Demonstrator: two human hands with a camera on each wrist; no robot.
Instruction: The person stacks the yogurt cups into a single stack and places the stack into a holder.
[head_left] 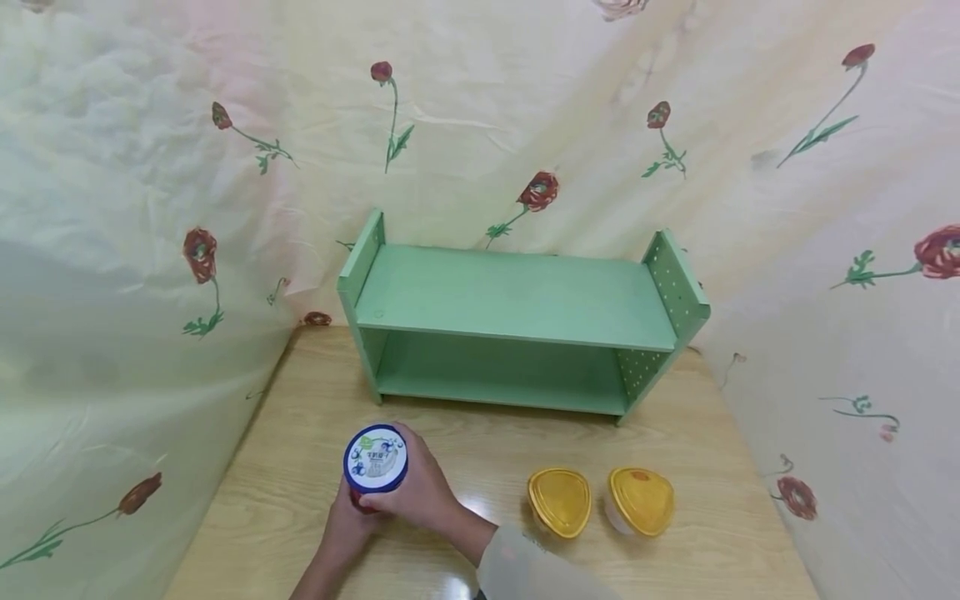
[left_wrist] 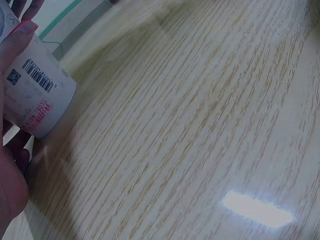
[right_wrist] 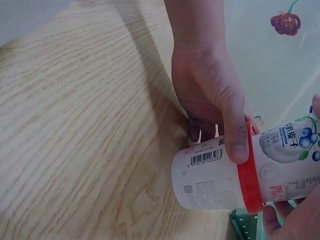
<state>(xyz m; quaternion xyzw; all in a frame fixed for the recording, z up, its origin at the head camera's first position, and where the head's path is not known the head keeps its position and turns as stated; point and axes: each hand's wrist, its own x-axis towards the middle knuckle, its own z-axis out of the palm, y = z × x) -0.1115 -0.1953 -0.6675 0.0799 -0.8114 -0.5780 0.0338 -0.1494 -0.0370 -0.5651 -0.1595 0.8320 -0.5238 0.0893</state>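
Note:
Two printed paper cups are stacked end to end. The lower white cup (right_wrist: 207,175) carries a barcode and a red lid (right_wrist: 251,172); my left hand (head_left: 348,527) grips it, thumb against the red rim. On that lid sits the upper cup (right_wrist: 287,150), printed with blueberries and topped by a blue-rimmed lid (head_left: 377,458) in the head view. My right hand (head_left: 427,492) holds this upper cup with its fingers around the side. In the left wrist view, the lower cup (left_wrist: 40,85) is partly cut off by the frame's edge.
A green two-tier shelf (head_left: 517,296) stands at the back of the wooden table (head_left: 262,467). Right of my hands are two tubs with yellow lids, the left tub (head_left: 559,502) and the right tub (head_left: 641,502). Flower-printed cloth (head_left: 465,125) surrounds the table.

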